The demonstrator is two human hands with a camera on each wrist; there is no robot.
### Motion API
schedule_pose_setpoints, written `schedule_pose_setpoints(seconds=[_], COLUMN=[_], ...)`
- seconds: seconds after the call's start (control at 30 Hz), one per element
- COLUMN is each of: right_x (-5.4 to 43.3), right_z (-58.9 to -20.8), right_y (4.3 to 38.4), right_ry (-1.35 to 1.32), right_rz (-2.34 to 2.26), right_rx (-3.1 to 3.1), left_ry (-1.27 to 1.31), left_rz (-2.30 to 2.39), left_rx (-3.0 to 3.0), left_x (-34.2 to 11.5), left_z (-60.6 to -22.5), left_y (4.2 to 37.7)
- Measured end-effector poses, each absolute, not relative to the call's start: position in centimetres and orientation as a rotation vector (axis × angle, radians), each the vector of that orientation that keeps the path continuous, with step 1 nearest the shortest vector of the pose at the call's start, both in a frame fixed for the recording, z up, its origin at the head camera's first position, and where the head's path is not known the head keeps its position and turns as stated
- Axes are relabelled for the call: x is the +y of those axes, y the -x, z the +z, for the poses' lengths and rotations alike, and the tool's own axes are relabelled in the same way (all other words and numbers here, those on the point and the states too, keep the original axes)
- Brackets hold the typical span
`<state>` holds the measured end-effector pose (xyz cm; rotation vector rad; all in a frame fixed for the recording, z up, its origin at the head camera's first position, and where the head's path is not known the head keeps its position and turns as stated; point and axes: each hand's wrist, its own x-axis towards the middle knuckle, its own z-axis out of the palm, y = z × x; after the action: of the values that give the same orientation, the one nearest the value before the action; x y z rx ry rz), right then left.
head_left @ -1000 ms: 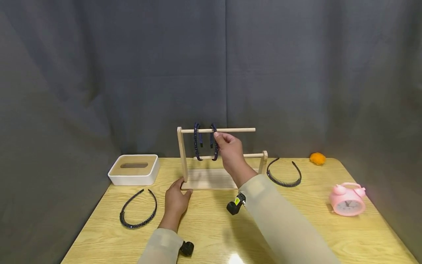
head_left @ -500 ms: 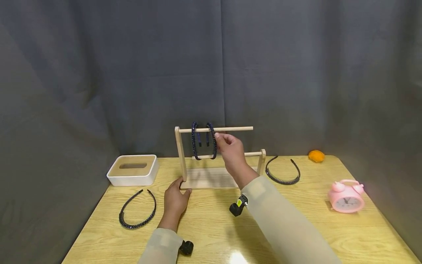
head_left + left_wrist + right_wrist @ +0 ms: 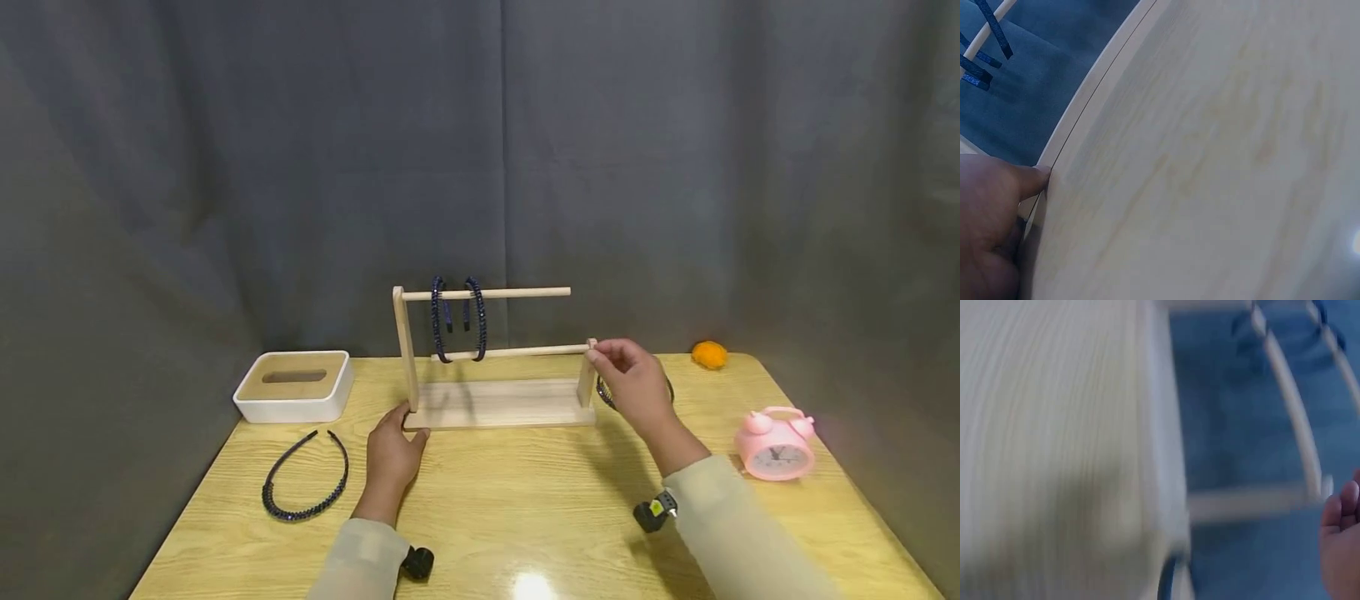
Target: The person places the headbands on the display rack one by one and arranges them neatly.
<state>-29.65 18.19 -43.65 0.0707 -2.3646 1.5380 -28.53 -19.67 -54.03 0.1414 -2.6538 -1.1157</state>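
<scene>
My left hand [image 3: 393, 458] grips the front left corner of a pale wooden two-bar rack [image 3: 502, 404], its thumb along the base's front edge. Two dark blue beaded headbands, one nearer the post [image 3: 436, 321] and a second headband [image 3: 481, 325], hang around the upper bar and reach down to the lower one. My right hand [image 3: 637, 387], fingers loosely bent and holding nothing, is beside the rack's short right post. Behind it lies a third headband [image 3: 605, 393], mostly hidden by the hand. Another headband [image 3: 300, 514] lies on the table, left of my left hand.
A white tissue box [image 3: 296, 408] with a wood-look lid stands at the back left of the table [image 3: 480, 517]. On the right are a pink alarm clock [image 3: 776, 446] and a small orange object [image 3: 709, 355]. A dark curtain [image 3: 637, 167] hangs behind.
My right hand has let go of the second headband, which stays hanging on the bar, and has moved right and down past the short post. My left hand stays at the base corner.
</scene>
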Motion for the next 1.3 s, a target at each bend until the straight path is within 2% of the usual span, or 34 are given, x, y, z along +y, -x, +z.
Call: schedule_pose_setpoints(seconds=[0.23,0.43,0.73,0.97,1.3], right_x=[26.5,28.4,27.5,27.2,23.8], right_z=[-49.1,-51.5,-51.0,-50.1,-41.9], right_y=[30.5,30.8,30.5,29.3,25.9], right_ry=[-0.023,-0.161,-0.377,-0.317,-0.138], right_rz=[1.078,0.866,0.589,0.713,1.257], right_rx=[-2.66,-2.838,-2.974,-2.873,-2.431], left_ry=[-0.17,-0.156,-0.159,-0.145,-0.133], left_rz=[-1.09,-1.104,-1.116,-1.112,-1.084], left_rx=[-2.678,-2.682,-2.697,-2.685,-2.688], left_x=[-20.7,-20.4,-20.2,-19.9,-19.7], left_z=[-53.4,-53.6,-54.0,-54.1,-54.1], left_y=[28.6,28.4,28.5,28.6,28.6])
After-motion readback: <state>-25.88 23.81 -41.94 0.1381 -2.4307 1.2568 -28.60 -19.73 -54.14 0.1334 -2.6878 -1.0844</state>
